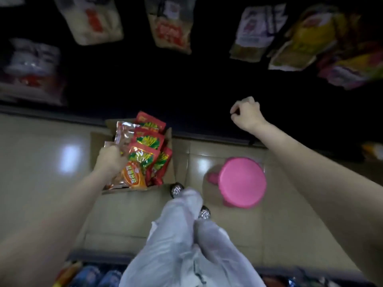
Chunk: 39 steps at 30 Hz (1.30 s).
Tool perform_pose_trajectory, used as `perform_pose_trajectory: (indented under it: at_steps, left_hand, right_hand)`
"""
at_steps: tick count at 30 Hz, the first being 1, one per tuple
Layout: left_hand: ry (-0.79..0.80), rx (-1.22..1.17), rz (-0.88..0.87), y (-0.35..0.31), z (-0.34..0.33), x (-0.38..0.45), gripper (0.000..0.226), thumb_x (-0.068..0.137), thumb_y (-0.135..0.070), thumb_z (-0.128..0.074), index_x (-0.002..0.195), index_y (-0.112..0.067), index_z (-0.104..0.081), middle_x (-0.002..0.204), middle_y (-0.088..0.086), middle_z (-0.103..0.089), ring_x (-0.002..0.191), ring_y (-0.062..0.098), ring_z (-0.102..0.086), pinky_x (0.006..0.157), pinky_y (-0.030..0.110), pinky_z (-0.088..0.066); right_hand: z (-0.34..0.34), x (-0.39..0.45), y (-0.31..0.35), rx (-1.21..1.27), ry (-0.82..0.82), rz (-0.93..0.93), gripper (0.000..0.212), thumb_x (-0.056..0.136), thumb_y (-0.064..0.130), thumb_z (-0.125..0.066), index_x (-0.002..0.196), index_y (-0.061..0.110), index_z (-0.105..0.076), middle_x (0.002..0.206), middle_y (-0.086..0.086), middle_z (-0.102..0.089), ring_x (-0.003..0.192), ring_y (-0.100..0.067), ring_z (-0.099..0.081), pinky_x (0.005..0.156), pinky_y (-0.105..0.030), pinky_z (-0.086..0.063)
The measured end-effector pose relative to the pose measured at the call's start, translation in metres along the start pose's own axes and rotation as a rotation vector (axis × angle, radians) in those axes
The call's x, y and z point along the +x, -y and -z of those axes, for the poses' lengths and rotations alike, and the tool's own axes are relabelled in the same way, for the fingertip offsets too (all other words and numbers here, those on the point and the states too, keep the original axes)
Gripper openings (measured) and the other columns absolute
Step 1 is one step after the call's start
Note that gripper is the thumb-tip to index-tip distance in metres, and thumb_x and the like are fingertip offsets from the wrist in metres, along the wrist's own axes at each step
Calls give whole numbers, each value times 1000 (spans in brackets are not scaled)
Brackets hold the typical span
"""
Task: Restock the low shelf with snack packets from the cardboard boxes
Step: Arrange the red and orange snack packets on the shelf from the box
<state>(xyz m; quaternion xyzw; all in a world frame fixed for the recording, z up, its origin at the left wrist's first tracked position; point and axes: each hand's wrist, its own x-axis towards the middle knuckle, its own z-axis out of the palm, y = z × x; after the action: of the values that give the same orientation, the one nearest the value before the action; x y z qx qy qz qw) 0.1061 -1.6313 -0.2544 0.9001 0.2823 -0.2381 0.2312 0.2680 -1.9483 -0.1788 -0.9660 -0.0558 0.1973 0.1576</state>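
Left hand (110, 160) holds crinkly foil packets (145, 150).

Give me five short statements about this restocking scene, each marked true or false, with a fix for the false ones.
1. The left hand reaches into the cardboard box among the snack packets. True.
2. The right hand holds a red packet. False: its fingers are curled and it holds nothing.
3. A pink stool stands on the floor to the right of the box. True.
4. The cardboard box is empty. False: it holds many red and orange packets.
5. The pink stool stands inside the box. False: it stands on the tiled floor, apart from the box.
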Motion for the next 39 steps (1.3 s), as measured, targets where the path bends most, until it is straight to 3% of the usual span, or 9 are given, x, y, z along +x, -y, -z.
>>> perform_pose_trajectory:
  at_steps: [5, 8, 10, 17, 25, 30, 32, 35, 39]
  left_hand:
    - [-165, -209, 112, -12, -6, 18, 21, 93, -14, -51, 104, -3, -66, 117, 23, -56, 105, 34, -54, 92, 38, -42]
    - [-298, -292, 7, -22, -14, 7, 18, 92, -8, -51, 104, -4, -64, 128, 17, -47, 115, 30, -49, 99, 35, -37]
    - [-245, -248, -37, -13, -24, 4, 21, 91, -11, -53, 108, -6, -64, 134, 14, -43, 124, 31, -41, 106, 40, -34]
    - [-280, -253, 207, 44, -46, 11, 31, 90, -21, -52, 116, -6, -60, 128, 17, -44, 121, 35, -36, 98, 43, -34]
    - [-333, -412, 378, 53, -146, 126, 30, 90, -24, -52, 113, -8, -62, 131, 15, -44, 124, 33, -36, 103, 41, -28]
    - [-395, -532, 426, 54, -227, 220, 42, 87, -36, -50, 117, -8, -59, 133, 18, -43, 124, 37, -38, 106, 44, -33]
    - [-488, -498, 429, 54, -245, 239, 61, 78, -50, -38, 123, -12, -55, 135, 14, -43, 127, 35, -37, 104, 44, -31]
    - [-515, -355, 327, 63, -262, 258, 85, 65, -66, -22, 134, -21, -43, 143, 7, -36, 134, 27, -28, 106, 44, -22]
    - [-497, -248, 286, 74, -267, 281, 88, 69, -74, -39, 140, -22, -33, 140, 8, -33, 131, 29, -31, 107, 46, -24]
  right_hand:
    - [-27, 48, 55, 11, 89, 253, 22, 92, 14, -52, 111, 7, -60, 134, -15, -34, 125, -30, -30, 103, -28, -27]
    - [-51, 55, 67, -105, 238, 357, 23, 92, 22, -56, 111, 9, -60, 135, -14, -33, 126, -30, -27, 105, -31, -27]
    - [-59, 62, 74, -234, 334, 399, 27, 91, 28, -57, 112, 12, -59, 137, -13, -31, 128, -30, -25, 105, -38, -29]
    - [-88, 115, 140, -375, 441, 572, 32, 90, 36, -59, 111, 12, -60, 141, -13, -30, 133, -30, -20, 106, -37, -27]
    - [-257, 207, 179, -373, 571, 877, 38, 86, 39, -62, 113, 13, -59, 142, -10, -27, 133, -28, -18, 108, -36, -24]
    - [-360, 290, 133, -362, 544, 915, 77, 77, 44, -71, 142, 32, -31, 153, -8, -7, 138, -36, -10, 111, -48, -20]
    - [-389, 311, 121, -283, 634, 892, 92, 73, 42, -76, 146, 37, -21, 154, -10, -2, 140, -35, -15, 113, -41, -20]
    - [-414, 338, 127, -178, 558, 1004, 87, 70, 38, -78, 143, 34, -30, 146, -11, -23, 131, -28, -37, 105, -27, -30]
    - [-422, 362, 144, -136, 456, 1196, 71, 75, 26, -77, 136, 23, -41, 134, -12, -34, 120, -21, -41, 96, -19, -30]
